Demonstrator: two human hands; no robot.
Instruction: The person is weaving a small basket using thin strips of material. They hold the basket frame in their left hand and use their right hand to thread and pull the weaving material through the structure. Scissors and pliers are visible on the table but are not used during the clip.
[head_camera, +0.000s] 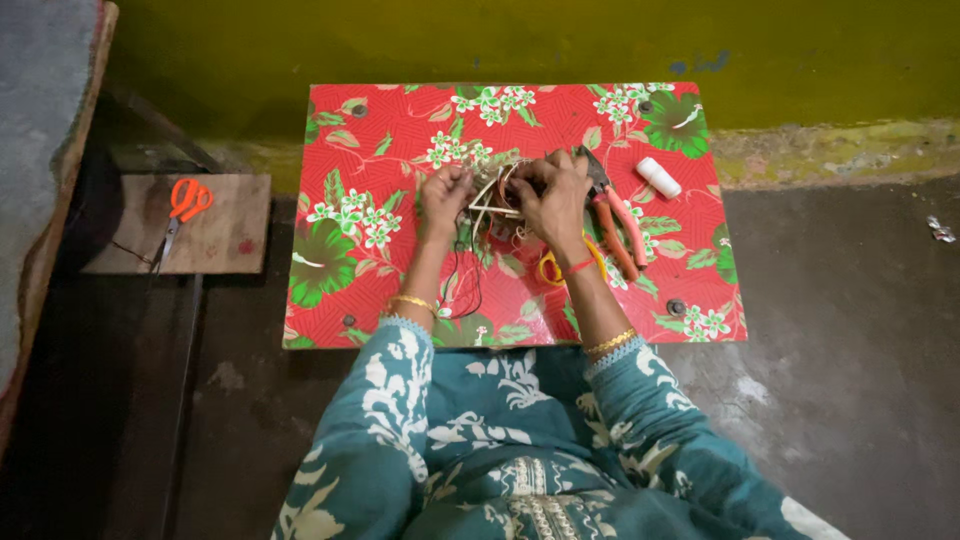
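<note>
On the red floral-print table (400, 290), my left hand (445, 195) and right hand (553, 195) both grip a tangled bundle of thin wires (497, 200); orange-handled pliers (620, 230) lie just right of it.

A low table covered with red floral oilcloth (400, 300) is set against the far wall. At its middle, a tangled bundle of thin wires (495, 195) is gripped between the left hand (445, 192) and the right hand (553, 192). Orange-handled pliers (615, 225) are laid just right of the right hand. A small white spool (658, 177) is placed farther right and beyond them. Orange-handled scissors (180, 210) are laid on a flat wooden board (225, 240), left of the table.
</note>
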